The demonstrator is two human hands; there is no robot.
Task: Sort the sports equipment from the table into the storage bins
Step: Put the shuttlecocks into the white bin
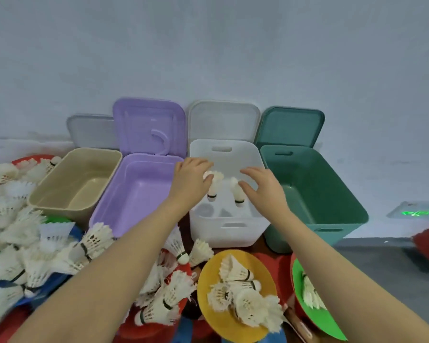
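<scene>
My left hand (191,179) and my right hand (260,186) reach over the open white bin (229,231). A white feather shuttlecock (213,185) hangs cork down at my left fingertips, which pinch its feather rim. A second shuttlecock (237,193) is cork down just beside my right fingertips; that hand's fingers are spread and seem apart from it. Beige bin (60,201), purple bin (134,219) and green bin (332,209) stand in the same row. Several loose shuttlecocks (35,256) are heaped on the table at the left.
Four lids lean against the wall behind the bins, among them a purple lid (148,125) and a green lid (291,126). A yellow disc (208,315) and a green disc (325,318) near me carry more shuttlecocks. Red and blue discs lie under the heap.
</scene>
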